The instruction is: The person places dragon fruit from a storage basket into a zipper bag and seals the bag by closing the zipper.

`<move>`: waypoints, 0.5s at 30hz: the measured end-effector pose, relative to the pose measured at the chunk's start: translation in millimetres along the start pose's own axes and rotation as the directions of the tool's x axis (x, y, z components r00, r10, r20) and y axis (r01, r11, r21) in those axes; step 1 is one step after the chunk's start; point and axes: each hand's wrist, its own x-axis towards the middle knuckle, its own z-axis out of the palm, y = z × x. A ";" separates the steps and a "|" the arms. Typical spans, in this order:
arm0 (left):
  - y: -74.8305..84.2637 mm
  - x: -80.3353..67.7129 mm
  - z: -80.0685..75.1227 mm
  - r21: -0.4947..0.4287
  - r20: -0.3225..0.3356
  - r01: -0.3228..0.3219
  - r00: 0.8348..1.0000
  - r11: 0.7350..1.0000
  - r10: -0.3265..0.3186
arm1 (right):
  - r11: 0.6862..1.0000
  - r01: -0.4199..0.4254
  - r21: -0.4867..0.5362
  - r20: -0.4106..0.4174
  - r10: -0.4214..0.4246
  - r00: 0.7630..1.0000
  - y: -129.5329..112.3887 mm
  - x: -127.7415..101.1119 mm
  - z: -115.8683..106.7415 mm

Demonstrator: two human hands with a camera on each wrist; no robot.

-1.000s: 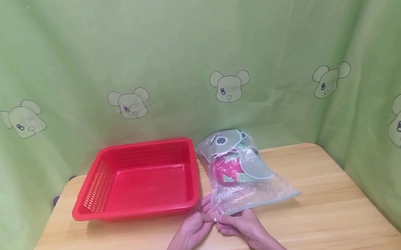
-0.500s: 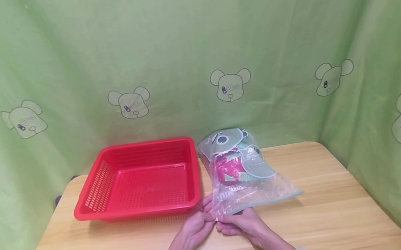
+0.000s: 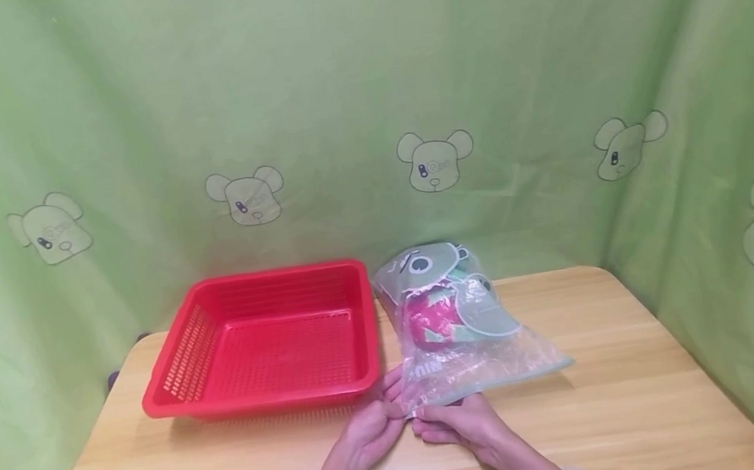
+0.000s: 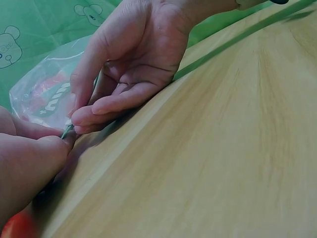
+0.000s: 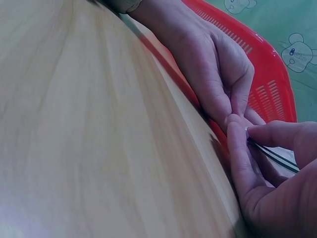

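A clear zip bag (image 3: 461, 334) with a bear print, holding a pink and green item, lies on the wooden table (image 3: 648, 406) to the right of a red basket (image 3: 256, 342). Both hands meet at the bag's near left corner. My left hand (image 3: 392, 412) pinches the sealed edge from the left, and my right hand (image 3: 422, 417) pinches it from the right, thumb on top. In the left wrist view the right hand (image 4: 81, 116) grips the thin edge beside my left fingertips (image 4: 54, 146). In the right wrist view the left hand (image 5: 233, 111) and right hand (image 5: 247, 136) touch at the bag's edge (image 5: 275, 154).
The empty red mesh basket (image 5: 270, 79) stands just left of the bag, close behind the left hand. A green curtain with bear prints (image 3: 434, 159) hangs behind and around the table. Bare wood stretches to the right and along the front edge.
Both hands stay pinched on the bag's near corner. The bag and the basket have barely shifted in the view.
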 end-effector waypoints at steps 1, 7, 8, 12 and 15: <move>-0.2 0.3 0.0 0.003 0.005 0.000 1.000 1.000 0.000 | 1.000 -0.003 0.003 -0.004 0.003 1.000 0.2 -0.2 -0.7; -1.2 2.2 0.8 -0.003 0.000 0.005 1.000 1.000 -0.005 | 1.000 -0.002 0.018 -0.017 0.002 1.000 0.3 -3.1 -6.0; -1.3 2.4 1.1 -0.004 -0.006 0.007 1.000 1.000 -0.007 | 1.000 -0.001 0.020 -0.018 0.002 1.000 -0.1 -3.6 -7.4; -1.5 3.0 1.3 -0.014 -0.024 0.003 1.000 1.000 -0.003 | 1.000 -0.008 0.022 -0.018 0.008 1.000 -2.2 -4.9 -13.3; -1.7 2.8 0.2 -0.023 -0.029 -0.009 1.000 1.000 0.009 | 1.000 -0.016 0.021 -0.023 0.017 1.000 -3.2 -5.6 -18.2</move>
